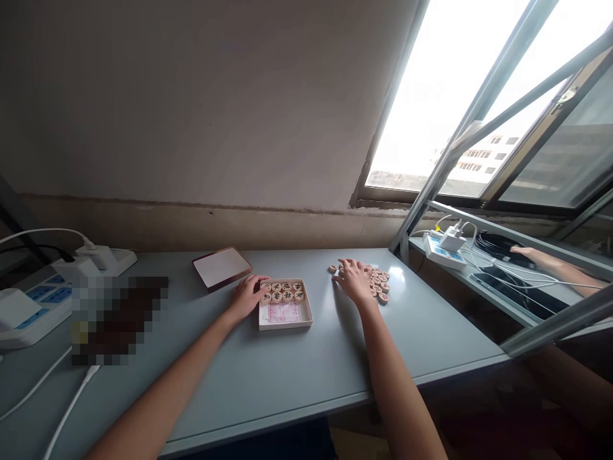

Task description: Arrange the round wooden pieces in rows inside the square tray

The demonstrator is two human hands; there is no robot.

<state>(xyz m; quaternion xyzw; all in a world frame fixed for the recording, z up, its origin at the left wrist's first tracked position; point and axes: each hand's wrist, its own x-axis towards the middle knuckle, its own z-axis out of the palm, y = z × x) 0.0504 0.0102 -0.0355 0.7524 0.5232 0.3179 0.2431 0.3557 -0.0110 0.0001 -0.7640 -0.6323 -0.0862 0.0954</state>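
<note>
A shallow white box (285, 324) sits on the grey table, with two rows of round wooden pieces (287, 296) bearing black characters along its far side. Nearer in the box lies a pink and white packet (283, 312). My left hand (246, 296) rests against the box's left edge, its fingers closed about the far left corner. To the right, my right hand (353, 279) is spread over a cluster of loose round pieces (382, 285), fingers apart; whether a piece is under the palm is hidden. One piece (332, 269) lies just left of that hand.
The box lid (223, 267) lies behind my left hand. Power strips (41, 306) with cables and a blurred dark object (122, 316) are at the left. Past a metal frame (416, 220) on the right, another person's hand (531, 254) is near coiled black cable (502, 246).
</note>
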